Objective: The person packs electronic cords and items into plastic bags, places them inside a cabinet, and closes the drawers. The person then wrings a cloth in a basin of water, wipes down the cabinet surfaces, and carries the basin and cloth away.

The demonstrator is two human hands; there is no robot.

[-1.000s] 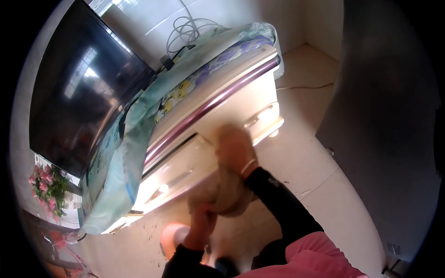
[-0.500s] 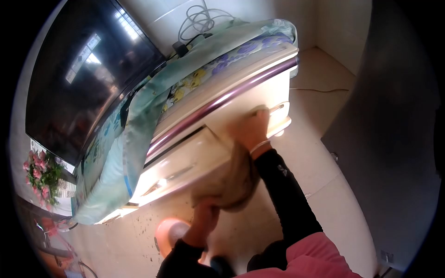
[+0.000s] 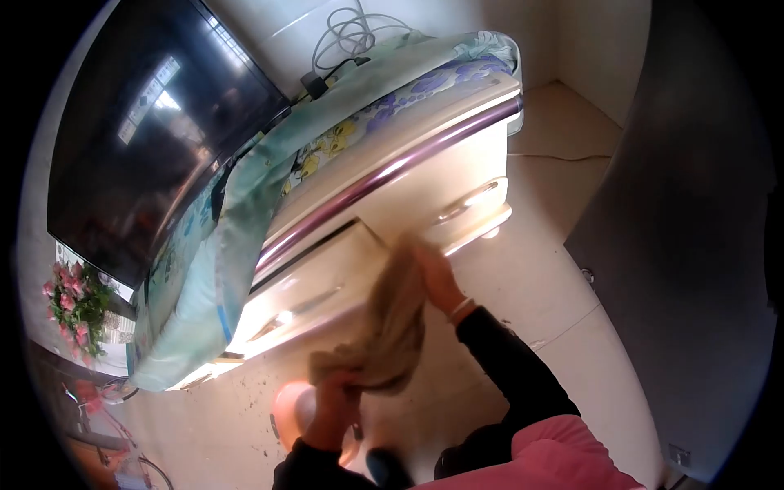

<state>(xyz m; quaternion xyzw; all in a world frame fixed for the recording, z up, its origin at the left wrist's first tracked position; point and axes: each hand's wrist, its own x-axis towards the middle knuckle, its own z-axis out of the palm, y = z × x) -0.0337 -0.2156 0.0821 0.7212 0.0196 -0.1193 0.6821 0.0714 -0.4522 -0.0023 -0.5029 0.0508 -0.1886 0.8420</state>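
A brown cloth [image 3: 384, 335] hangs stretched between my two hands, in front of a cream cabinet [image 3: 457, 171] with a purple trim strip. My left hand [image 3: 333, 404] is closed on the cloth's lower left end, above an orange basin [image 3: 292, 415]. My right hand [image 3: 434, 278] grips the upper right end, close to the cabinet's drawer front; its fingers are partly blurred and hidden by the cloth. A shiny drawer handle [image 3: 467, 201] shows above and to the right of that hand.
A large black television [image 3: 155, 122] stands on the cabinet, over a green and floral cover [image 3: 269, 180]. Pink flowers [image 3: 72, 298] are at the left. Coiled cable [image 3: 347, 37] lies behind. A dark panel [image 3: 686, 245] rises on the right. Dark specks lie on the tiled floor [image 3: 220, 416].
My right hand has come away from the right drawer handle, moving down and left with the cloth. My left hand has shifted slightly left and down, and the cloth is more spread out.
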